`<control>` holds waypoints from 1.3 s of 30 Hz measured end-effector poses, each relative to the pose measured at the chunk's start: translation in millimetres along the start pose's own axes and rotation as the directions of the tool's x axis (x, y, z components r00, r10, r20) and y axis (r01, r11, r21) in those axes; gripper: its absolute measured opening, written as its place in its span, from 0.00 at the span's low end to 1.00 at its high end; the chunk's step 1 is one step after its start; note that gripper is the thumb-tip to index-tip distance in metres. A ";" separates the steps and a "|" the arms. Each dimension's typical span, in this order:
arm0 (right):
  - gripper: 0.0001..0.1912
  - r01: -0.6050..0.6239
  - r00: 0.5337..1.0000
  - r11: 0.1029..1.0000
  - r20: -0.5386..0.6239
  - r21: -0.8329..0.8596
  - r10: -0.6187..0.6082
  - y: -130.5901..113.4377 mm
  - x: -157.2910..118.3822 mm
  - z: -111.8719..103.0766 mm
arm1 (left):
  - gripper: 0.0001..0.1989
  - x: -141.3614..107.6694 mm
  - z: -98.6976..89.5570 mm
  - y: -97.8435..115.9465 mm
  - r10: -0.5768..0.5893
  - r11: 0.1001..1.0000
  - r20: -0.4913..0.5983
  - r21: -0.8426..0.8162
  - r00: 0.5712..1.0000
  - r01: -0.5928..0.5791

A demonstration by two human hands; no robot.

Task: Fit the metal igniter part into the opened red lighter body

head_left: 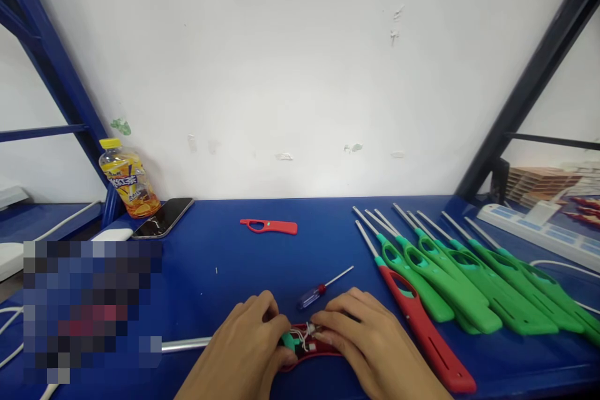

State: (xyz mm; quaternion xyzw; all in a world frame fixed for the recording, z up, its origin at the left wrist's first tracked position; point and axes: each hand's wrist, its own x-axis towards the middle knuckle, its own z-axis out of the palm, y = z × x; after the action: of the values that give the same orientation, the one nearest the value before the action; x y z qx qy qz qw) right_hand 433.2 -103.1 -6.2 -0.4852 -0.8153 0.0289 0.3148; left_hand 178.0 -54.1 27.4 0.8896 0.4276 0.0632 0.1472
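Observation:
An opened red lighter shell (319, 353) lies on the blue table at the front, with white wires (302, 336) and small parts showing inside. My left hand (250, 340) is closed on its left part, by a teal trigger piece (290, 342); a metal tube (185, 344) sticks out to the left. My right hand (360, 337) has its fingers pinched at the shell's right part, beside the wires; what its fingertips hold is too small to make out. Just beyond the hands rests a screwdriver (313, 295) with a clear purple handle. Farther back lies a red shell half (274, 226).
Several green lighters (473, 287) and one red lighter (429, 331) fan out at the right. A power strip (544, 234) is behind them. At the back left are a drink bottle (129, 181) and a phone (164, 219). A white wall closes off the back.

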 end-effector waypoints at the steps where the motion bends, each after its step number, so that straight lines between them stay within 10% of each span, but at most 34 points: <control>1: 0.16 0.002 1.000 1.000 0.000 -0.002 -0.002 0.3 0.0 -0.3 | 0.15 -0.4 0.2 -0.2 -0.002 1.000 0.000 -0.002 1.000 0.002; 39: 0.16 -0.019 1.000 1.000 0.014 0.009 0.019 -2.8 0.1 -2.0 | 0.17 -0.8 -4.0 1.8 -0.024 0.999 0.017 -0.033 1.000 0.025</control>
State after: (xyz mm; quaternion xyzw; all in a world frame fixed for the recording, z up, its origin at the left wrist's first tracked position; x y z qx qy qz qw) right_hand 432.1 -105.0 -3.6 -0.4914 -0.8125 0.0390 0.3111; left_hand 177.9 -54.9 31.8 0.8823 0.4361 0.0608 0.1662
